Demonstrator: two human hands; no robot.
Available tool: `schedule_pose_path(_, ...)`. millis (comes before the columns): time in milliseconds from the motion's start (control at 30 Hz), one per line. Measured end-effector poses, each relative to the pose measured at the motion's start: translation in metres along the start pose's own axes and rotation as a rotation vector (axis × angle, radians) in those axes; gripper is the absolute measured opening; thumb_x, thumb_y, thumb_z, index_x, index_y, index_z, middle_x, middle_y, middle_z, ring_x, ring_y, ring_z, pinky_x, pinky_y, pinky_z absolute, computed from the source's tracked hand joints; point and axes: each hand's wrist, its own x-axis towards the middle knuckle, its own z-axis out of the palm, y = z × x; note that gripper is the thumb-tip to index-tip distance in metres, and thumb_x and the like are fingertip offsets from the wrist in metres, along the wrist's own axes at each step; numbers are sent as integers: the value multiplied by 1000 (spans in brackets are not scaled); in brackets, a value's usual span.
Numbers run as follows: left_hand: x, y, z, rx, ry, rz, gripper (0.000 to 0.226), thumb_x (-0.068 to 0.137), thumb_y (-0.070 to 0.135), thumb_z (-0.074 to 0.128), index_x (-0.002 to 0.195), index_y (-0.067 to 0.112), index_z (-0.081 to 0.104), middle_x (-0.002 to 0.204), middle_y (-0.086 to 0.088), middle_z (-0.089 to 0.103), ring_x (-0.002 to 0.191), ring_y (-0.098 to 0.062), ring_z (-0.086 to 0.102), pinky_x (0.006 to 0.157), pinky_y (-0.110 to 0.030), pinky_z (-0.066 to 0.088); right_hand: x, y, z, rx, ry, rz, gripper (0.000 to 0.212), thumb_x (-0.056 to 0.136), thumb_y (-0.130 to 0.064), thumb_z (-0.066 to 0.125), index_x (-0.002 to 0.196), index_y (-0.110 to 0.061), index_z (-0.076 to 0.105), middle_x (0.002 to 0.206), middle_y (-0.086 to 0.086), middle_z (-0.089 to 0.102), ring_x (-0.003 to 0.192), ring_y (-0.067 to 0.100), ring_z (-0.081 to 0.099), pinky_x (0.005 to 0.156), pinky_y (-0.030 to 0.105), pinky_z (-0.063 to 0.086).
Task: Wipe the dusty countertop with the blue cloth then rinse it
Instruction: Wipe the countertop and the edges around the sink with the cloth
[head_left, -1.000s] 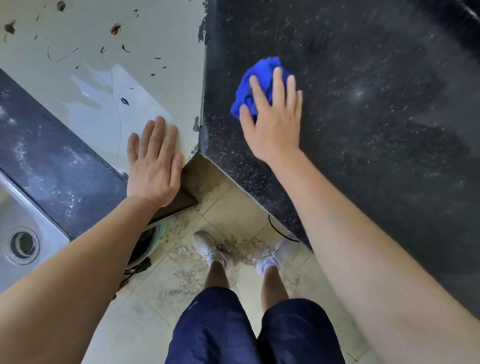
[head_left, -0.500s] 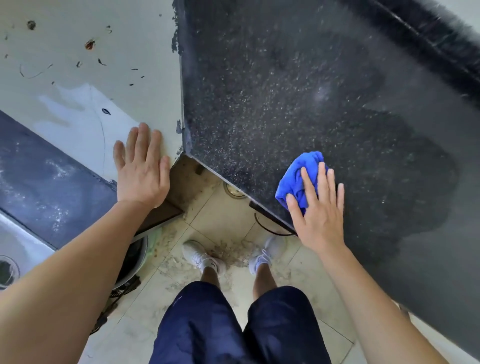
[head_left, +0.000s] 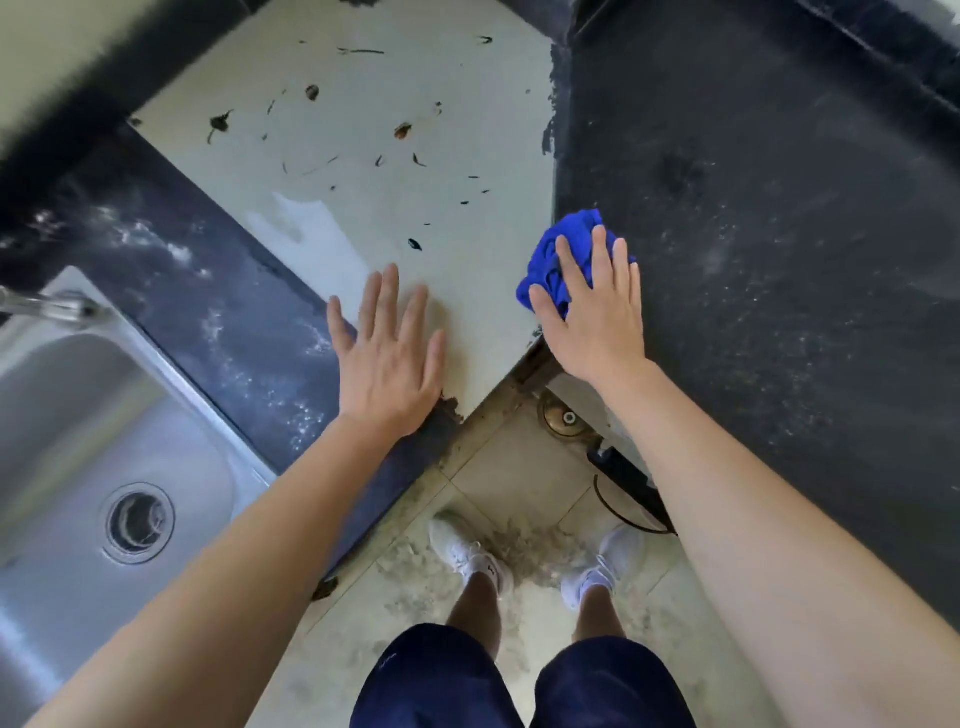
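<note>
Now, in the lower middle of the frame, the person stands in white shoes (head_left: 470, 558) on the tiled floor (head_left: 509, 488), and a heap of grey dust (head_left: 530, 553) lies between the feet.

A little further, at the centre, the left hand (head_left: 387, 364) lies flat and open on the pale slab (head_left: 395, 197) in the corner. It holds nothing and seems only to support the body. To its right, the right hand (head_left: 597, 322) presses the blue cloth (head_left: 553, 260) down with straight, spread fingers; it does not grip the cloth, which is bunched under the palm.

The cloth has just changed place. Half a second ago it was lower, near the front edge of the dark table (head_left: 769, 270); now it sits at the left border of this table, just beside the pale slab. I judge that one stroke is ended and another begins, so the wiping is in progress. White specks are visible on the table at the right and upper right, so some work remains there.

At the left, the steel sink (head_left: 67, 415) with its tap (head_left: 52, 306) waits for the rinsing, which is not yet started.
</note>
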Motion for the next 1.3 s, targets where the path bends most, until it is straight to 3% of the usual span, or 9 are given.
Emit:
schedule_pose_path(100,-4,-57,-6,14,6,-116,63,101,49,17,155,16,23,165,-12,4,153,-26,-1,119,-57,-6,3,-53,11,30,22,-53,69,100,-62,23,159,-27,11,166,11,-5,152,34,-8,124,48,-3)
schedule_pose_path(233,6,-107,-13,49,2,-195,66,102,52,18,156,15,17,166,-12,0,153,-25,-6,119,-59,-6,-9,-109,23,-28,-36,-274,68,99,-63,24,158,-31,16,166,12,2,153,32,-3,124,47,-2)
schedule_pose_path(367,37,-116,-14,6,22,-190,67,102,54,19,156,16,13,165,-13,-1,152,-26,-8,119,-59,-6,-12,-85,14,-72,-94,-398,66,100,-63,23,158,-34,13,167,3,-1,154,24,-4,124,42,-6)
schedule_pose_path(567,58,-112,0,-99,7,-175,69,101,53,15,157,15,7,165,-12,-4,152,-25,-10,119,-58,-7,22,2,-18,-134,-67,-38,67,99,-66,10,158,-35,2,167,-1,-10,153,19,-9,124,43,-2)
schedule_pose_path(733,60,-112,1,-154,43,-198,65,102,48,18,157,14,9,165,-12,0,152,-24,-6,120,-56,-5,84,-31,-24,18,-42,77,67,101,-61,22,159,-30,6,167,4,-11,153,27,-11,124,44,-1)
schedule_pose_path(967,60,-115,2,-170,72,-180,60,103,38,17,157,12,11,166,-10,4,153,-22,-2,121,-52,-5,53,-128,4,-60,-88,-244,68,100,-62,29,158,-32,12,166,11,-5,153,32,-6,123,46,-4)
schedule_pose_path(1100,60,-117,4,-155,85,-189,59,103,34,20,157,10,12,166,-10,5,153,-21,-1,122,-52,-4,6,-122,8,-127,-153,-456,67,100,-64,24,158,-35,9,167,6,-6,153,26,-9,124,45,-5)
schedule_pose_path(1167,60,-118,5,-162,83,-190,60,103,34,19,157,9,13,166,-10,5,153,-21,-1,122,-52,-5,4,-86,-1,-148,-167,-440,69,98,-68,21,158,-36,8,167,2,-8,153,21,-11,124,47,-2)
schedule_pose_path(1300,60,-117,5,-137,65,-201,61,101,35,16,157,10,14,165,-10,5,153,-22,-2,121,-53,-4,46,-17,-31,-187,-154,-144,77,93,-75,17,158,-36,1,166,0,-16,153,19,-13,124,44,-4)
